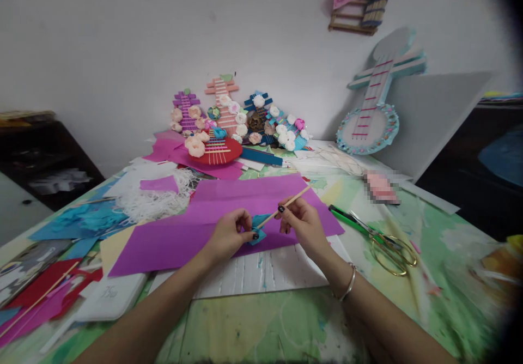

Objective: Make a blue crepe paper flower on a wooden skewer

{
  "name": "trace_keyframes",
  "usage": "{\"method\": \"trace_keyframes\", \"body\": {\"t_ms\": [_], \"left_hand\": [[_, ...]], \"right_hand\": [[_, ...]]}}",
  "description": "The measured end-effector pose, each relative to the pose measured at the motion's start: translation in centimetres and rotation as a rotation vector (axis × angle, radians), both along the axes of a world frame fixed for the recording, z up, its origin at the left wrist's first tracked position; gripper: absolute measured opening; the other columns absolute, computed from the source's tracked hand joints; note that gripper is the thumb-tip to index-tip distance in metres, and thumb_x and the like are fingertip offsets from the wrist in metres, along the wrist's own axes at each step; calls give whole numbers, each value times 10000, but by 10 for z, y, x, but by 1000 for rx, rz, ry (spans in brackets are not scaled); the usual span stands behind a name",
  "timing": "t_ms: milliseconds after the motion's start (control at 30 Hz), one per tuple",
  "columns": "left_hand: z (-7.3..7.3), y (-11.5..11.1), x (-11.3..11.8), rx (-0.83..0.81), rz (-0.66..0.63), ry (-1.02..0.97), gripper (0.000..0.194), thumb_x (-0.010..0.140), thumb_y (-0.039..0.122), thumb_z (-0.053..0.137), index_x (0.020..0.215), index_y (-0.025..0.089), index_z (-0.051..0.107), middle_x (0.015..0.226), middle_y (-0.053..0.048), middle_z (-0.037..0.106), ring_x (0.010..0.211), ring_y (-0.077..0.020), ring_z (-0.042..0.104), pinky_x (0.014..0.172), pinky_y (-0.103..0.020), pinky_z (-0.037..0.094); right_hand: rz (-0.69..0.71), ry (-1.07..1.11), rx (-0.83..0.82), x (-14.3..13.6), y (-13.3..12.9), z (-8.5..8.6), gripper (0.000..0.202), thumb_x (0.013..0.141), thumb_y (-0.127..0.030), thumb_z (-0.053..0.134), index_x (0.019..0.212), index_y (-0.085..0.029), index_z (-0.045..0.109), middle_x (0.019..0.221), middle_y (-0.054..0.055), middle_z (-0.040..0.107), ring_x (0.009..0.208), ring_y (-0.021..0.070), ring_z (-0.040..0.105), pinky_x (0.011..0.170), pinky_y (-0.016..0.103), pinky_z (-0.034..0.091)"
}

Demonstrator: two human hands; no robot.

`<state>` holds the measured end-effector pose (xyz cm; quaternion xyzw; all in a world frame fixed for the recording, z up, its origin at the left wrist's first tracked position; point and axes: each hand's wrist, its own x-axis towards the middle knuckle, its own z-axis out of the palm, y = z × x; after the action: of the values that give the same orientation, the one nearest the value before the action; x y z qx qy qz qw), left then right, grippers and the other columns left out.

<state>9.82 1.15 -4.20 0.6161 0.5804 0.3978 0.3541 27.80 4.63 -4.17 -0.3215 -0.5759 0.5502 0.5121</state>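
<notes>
Between finger and thumb, my left hand pinches a small piece of blue crepe paper. My right hand grips a thin wooden stick, whose lower end meets the blue paper. Both hands are over a large purple sheet, which lies on a white board streaked with ridges. Right of my right hand lie gold-handled scissors and a green cutter.
Decorated toy guitars with paper flowers stand along the wall, and a larger guitar leans at the right. White shredded paper, blue crepe paper and a white power bank lie on the left.
</notes>
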Motion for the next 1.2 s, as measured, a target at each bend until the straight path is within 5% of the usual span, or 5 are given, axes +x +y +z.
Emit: {"method": "trace_keyframes", "body": {"t_ms": [1200], "left_hand": [[1,-1,-1,-22,-9,-14,187,548,102,610,609,168,446,556,58,442,527,-86,369,511,-223,271]], "right_hand": [[29,-19,18,-1,-1,-3,238,776,-382,602,825,-166,513,629,-6,607,424,86,525,395,210,414]]}}
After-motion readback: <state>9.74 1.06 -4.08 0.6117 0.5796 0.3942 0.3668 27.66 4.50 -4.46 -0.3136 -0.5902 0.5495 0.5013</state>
